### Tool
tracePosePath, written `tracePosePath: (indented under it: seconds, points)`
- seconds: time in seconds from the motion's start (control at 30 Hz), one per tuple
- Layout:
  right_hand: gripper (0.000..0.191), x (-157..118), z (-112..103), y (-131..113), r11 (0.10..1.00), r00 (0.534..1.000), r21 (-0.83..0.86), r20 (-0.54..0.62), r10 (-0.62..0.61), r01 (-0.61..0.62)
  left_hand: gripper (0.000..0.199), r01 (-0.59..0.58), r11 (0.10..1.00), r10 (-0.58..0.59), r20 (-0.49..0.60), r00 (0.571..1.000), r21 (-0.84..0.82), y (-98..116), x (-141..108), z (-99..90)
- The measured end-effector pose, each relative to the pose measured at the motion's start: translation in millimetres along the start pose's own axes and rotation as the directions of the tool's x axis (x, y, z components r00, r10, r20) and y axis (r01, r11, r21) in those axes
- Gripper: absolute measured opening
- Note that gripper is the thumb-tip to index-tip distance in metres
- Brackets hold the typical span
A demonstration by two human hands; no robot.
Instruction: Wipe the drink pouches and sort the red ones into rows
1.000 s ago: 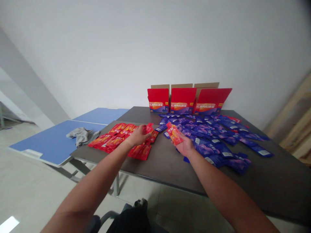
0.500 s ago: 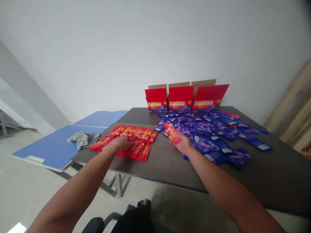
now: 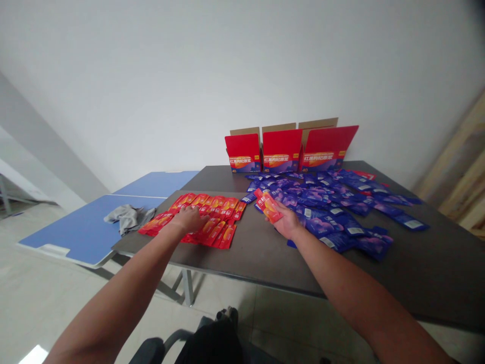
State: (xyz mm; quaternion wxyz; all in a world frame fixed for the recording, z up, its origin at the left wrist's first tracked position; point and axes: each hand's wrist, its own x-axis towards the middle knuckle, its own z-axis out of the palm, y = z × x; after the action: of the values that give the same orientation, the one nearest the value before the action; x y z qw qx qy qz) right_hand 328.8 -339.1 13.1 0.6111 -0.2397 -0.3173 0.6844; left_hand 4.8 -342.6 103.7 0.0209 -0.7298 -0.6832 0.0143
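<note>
My right hand [image 3: 287, 221] is closed round red sachets [image 3: 268, 205], held over the dark table beside the blue pile. My left hand [image 3: 190, 219] rests over the rows of red sachets [image 3: 223, 206] on the table's left part; its fingertips touch them and are partly hidden, so its grip cannot be made out. Many blue sachets [image 3: 322, 225] lie in a loose pile right of centre. Behind them stand three red boxes with raised flaps: a left one [image 3: 244, 153], a middle one [image 3: 282, 151] and a right one [image 3: 328, 150].
The dark table [image 3: 242, 258] has its front edge nearest me. A blue folding table [image 3: 83, 227] adjoins on the left, with a grey cloth [image 3: 129, 217] on it. Wooden boards [image 3: 466, 172] lean at the far right. A white wall stands behind.
My left hand has shifted slightly left and up over the red sachets. My right hand holds its red sachets in nearly the same place. The view has tilted slightly.
</note>
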Motion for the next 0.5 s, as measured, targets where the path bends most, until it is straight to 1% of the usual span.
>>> tracePosePath:
  seconds: [0.03, 0.07, 0.1, 0.13, 0.17, 0.2, 0.27, 0.3, 0.33, 0.37, 0.43, 0.5]
  points:
    - [0.029, 0, 1, 0, 1.000, 1.000, -0.006, 0.003, 0.003, -0.003, 0.056, -0.017, 1.000, 0.016, -0.032, 0.999, -0.013, 8, 0, -1.6]
    - [0.028, -1, 1, 1, 1.000, 1.000, -0.012, 0.005, 0.003, -0.002, 0.056, -0.063, 0.997, 0.061, -0.049, 0.997, -0.033, 18, 0, -2.9]
    - [0.027, -1, 2, 1, 1.000, 1.000, -0.018, 0.010, -0.001, 0.001, 0.053, -0.145, 0.987, 0.141, -0.058, 0.988, -0.072, 30, -1, -3.8]
    - [0.026, -1, 2, 1, 1.000, 1.000, -0.026, 0.016, -0.008, 0.008, 0.049, -0.244, 0.961, 0.235, -0.076, 0.969, -0.129, 43, -2, -4.1]
    - [0.025, -2, 3, 2, 0.999, 1.000, -0.036, 0.021, -0.016, 0.016, 0.044, -0.343, 0.921, 0.329, -0.106, 0.939, -0.183, 58, -3, -3.8]
    - [0.025, -2, 4, 2, 0.998, 0.999, -0.050, 0.024, -0.022, 0.023, 0.039, -0.441, 0.872, 0.415, -0.156, 0.896, -0.212, 72, -3, -2.9]
    - [0.027, -3, 5, 2, 0.996, 0.999, -0.083, 0.033, -0.023, 0.025, 0.033, -0.603, 0.777, 0.548, -0.280, 0.788, -0.178, 98, -5, 0.9]
    - [0.029, -4, 6, 2, 0.995, 0.999, -0.102, 0.038, -0.017, 0.021, 0.036, -0.661, 0.738, 0.598, -0.323, 0.733, -0.136, 109, -5, 3.4]
    - [0.030, -4, 6, 3, 0.993, 0.999, -0.119, 0.044, -0.013, 0.018, 0.044, -0.703, 0.705, 0.640, -0.345, 0.687, -0.091, 118, -5, 6.2]
    - [0.032, -5, 7, 3, 0.991, 0.999, -0.135, 0.047, -0.010, 0.016, 0.054, -0.732, 0.679, 0.675, -0.346, 0.651, -0.055, 127, -4, 9.0]
    - [0.033, -5, 6, 4, 0.984, 0.999, -0.176, 0.046, -0.002, 0.011, 0.072, -0.764, 0.645, 0.719, -0.324, 0.614, -0.015, 139, -1, 14.6]
    - [0.031, -5, 4, 5, 0.975, 0.999, -0.223, 0.034, 0.010, -0.002, 0.080, -0.779, 0.627, 0.735, -0.319, 0.598, -0.017, 146, 2, 19.2]
